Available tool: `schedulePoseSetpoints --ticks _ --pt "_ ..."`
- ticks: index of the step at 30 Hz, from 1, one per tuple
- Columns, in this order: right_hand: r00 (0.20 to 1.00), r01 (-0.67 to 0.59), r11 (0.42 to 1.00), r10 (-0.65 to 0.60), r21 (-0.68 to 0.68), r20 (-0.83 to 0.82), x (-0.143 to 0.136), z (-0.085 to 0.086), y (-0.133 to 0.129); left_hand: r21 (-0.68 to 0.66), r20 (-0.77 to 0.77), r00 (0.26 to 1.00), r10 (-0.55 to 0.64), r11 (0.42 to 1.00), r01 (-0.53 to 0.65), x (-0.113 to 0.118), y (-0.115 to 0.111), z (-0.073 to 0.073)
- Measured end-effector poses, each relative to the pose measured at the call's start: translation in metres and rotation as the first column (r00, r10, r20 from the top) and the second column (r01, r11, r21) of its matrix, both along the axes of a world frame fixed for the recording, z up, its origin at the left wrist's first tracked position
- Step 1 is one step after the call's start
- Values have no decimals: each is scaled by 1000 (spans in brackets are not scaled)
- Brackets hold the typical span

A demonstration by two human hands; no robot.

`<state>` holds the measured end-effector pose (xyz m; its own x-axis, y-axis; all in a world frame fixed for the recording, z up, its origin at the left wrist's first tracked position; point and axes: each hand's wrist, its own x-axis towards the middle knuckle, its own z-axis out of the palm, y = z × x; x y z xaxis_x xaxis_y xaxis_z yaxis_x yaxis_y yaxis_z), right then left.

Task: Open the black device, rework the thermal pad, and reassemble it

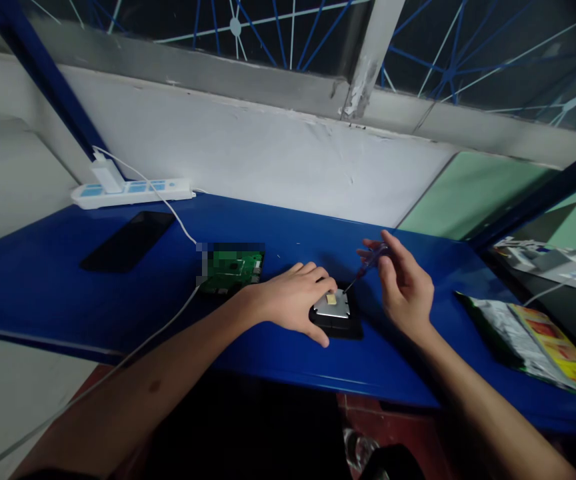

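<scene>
A small black device casing (pixel 343 328) with a silver metal plate (pixel 339 308) on it lies flat near the table's front edge. A pale yellow square (pixel 331 300) sits on the plate. My left hand (pixel 298 297) grips the casing from the left, fingers over the far side and thumb at the near side, covering its left part. In my right hand (pixel 405 287) is a screwdriver (pixel 374 259) with a translucent purplish handle, held at a slant. Its thin tip meets the plate's far right corner; whether a screw is there is too small to tell.
Left of my hands lies a green circuit board (pixel 235 267), partly pixelated. Farther left are a black phone (pixel 128 241) and a white power strip (pixel 135 192) with a plugged-in charger; its white cable (pixel 168 313) trails across the table. A shiny packet (pixel 533 340) lies at right.
</scene>
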<state>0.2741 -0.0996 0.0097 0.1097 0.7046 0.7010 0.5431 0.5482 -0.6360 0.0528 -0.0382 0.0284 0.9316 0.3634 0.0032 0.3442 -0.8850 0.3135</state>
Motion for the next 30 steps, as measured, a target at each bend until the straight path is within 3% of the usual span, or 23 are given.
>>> schedulePoseSetpoints --ticks 7,15,22,30 --pt "993 79 992 -86 96 76 4 3 2 -12 -1 1000 -3 1000 3 0 0 0" --pt "1000 -21 1000 20 5 19 2 1 1 -18 10 1000 -5 1000 5 0 0 0" --pt "1000 -18 999 18 -28 -3 2 0 -1 -30 14 1000 -5 1000 5 -1 1 0" --pt "999 45 996 -45 82 -3 1 3 1 -14 7 1000 -5 1000 5 0 1 0"
